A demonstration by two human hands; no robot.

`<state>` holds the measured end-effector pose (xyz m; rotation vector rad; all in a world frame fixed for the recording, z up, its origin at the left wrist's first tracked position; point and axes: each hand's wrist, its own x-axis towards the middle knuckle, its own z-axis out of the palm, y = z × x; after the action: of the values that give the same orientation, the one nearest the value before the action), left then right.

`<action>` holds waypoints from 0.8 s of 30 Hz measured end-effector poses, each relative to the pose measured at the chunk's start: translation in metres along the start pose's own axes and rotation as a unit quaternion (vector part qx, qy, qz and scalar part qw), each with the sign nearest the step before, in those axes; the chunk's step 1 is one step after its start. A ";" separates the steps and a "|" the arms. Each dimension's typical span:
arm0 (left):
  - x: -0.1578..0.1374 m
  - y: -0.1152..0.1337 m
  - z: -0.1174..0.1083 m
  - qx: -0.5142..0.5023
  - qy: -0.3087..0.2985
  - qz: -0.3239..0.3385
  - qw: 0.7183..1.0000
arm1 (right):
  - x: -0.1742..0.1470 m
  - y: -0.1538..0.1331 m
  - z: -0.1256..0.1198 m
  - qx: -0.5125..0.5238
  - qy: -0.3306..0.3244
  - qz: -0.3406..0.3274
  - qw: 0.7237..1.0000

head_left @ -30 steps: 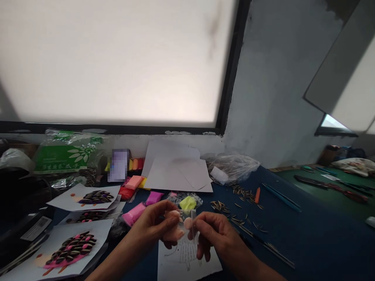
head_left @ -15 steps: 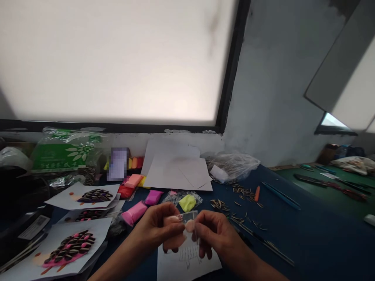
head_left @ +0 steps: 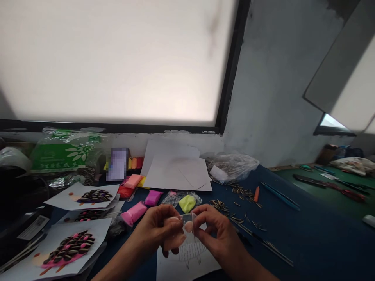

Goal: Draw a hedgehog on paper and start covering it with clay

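My left hand [head_left: 156, 226] is closed around a small clear plastic bag [head_left: 188, 217] of peach-coloured modelling clay. A rounded lump of the clay [head_left: 188, 226] shows through the plastic between my hands. With thumb and index finger, my right hand [head_left: 215, 230] pinches the bag's right edge. Below both hands lies a sheet of paper [head_left: 175, 269] with a pencil drawing of a spiny animal on legs, partly hidden by the hands. Just beyond, yellow-green clay [head_left: 187, 203] sits on a crumpled clear wrapper.
Hedgehog pictures made with sunflower seeds [head_left: 70, 248] lie at the left. Pink [head_left: 134, 213] and purple clay packs [head_left: 153, 198] are near my left hand. Loose seeds [head_left: 243, 192], an orange crayon-like stick [head_left: 257, 194] and blue tweezers [head_left: 280, 196] lie right. White sheets [head_left: 178, 171] lean at the back.
My right hand's fingers have shifted slightly up along the bag's edge and now pinch it more openly. The left hand has barely moved.
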<state>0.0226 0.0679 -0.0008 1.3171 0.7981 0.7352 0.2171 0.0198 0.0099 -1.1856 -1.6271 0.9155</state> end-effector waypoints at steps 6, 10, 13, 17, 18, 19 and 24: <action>0.003 -0.005 0.001 0.000 -0.012 0.006 1.000 | 0.003 -0.011 -0.002 0.128 -0.080 0.061 0.987; 0.003 -0.006 0.003 0.004 -0.022 0.010 1.000 | 0.002 -0.011 0.002 0.188 -0.077 0.121 0.972; 0.002 -0.006 0.005 0.010 -0.027 0.010 1.000 | 0.000 -0.008 0.005 0.194 -0.049 0.141 0.970; 0.000 -0.005 0.004 0.017 -0.017 0.021 0.999 | 0.000 -0.010 0.006 0.149 -0.019 0.136 0.979; 0.000 -0.004 0.003 0.018 -0.015 0.024 0.999 | 0.000 -0.010 0.006 0.145 -0.020 0.132 0.980; 0.000 -0.004 0.002 0.018 -0.013 0.025 0.999 | 0.000 -0.010 0.006 0.147 -0.027 0.129 0.980; 0.001 -0.004 -0.001 0.020 -0.015 0.019 1.000 | 0.001 -0.005 0.006 0.178 -0.056 0.122 0.975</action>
<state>0.0227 0.0686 -0.0045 1.3796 0.7693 0.7323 0.2100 0.0190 0.0124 -1.1097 -1.3463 1.3881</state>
